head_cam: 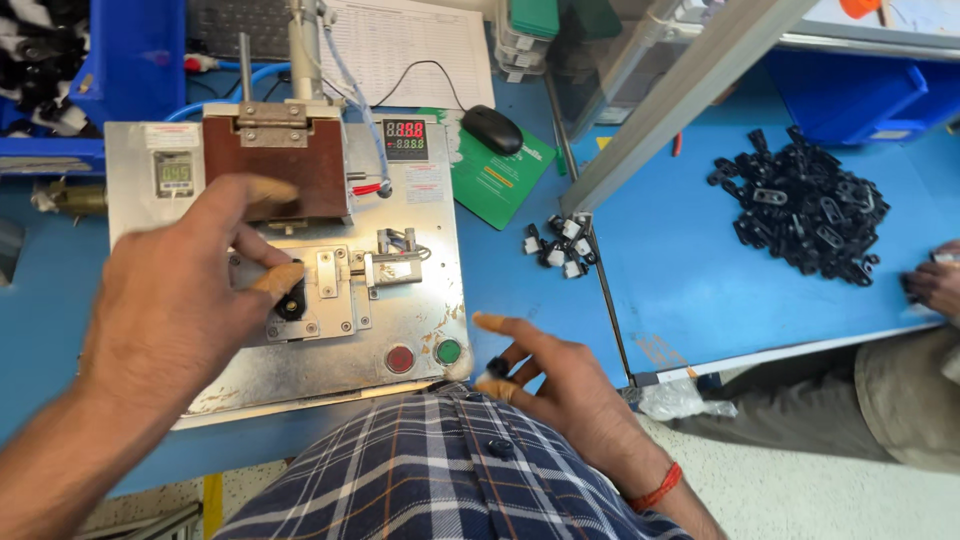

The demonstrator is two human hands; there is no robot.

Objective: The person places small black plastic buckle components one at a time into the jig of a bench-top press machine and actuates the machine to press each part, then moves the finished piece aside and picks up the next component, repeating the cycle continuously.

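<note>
Nearest, the right hand (pixel 560 385) hovers just above the near edge of the blue tabletop (pixel 660 270), its grip pinched together on a small black clip (pixel 497 368) held between thumb and fingertips, with the forefinger stretched out loose. Such a piece looks light, stiff and moulded in hard plastic, so I judge it would take a firm pinch without bending, though it is small and smooth enough to slip or flick away; the flat sides seem the best place to hold it. A little farther and to the left, the left hand (pixel 180 290) rests over the metal fixture plate (pixel 420 320), finger and thumb closing on a second black part (pixel 291 299) seated in the small jig (pixel 330 290); whether that grip is truly clamped on it I cannot tell. A red button (pixel 399 358) and a green button (pixel 448 351) sit at the plate's near right corner. Beyond stand a brown hinged block (pixel 275 165) and a digital readout (pixel 404 140). Right of the plate lies a little cluster of white-and-black pieces (pixel 560 245), then, well apart to the far right, a heap of black clips (pixel 800 205), beside which another person's hand (pixel 935 285) works.
</note>
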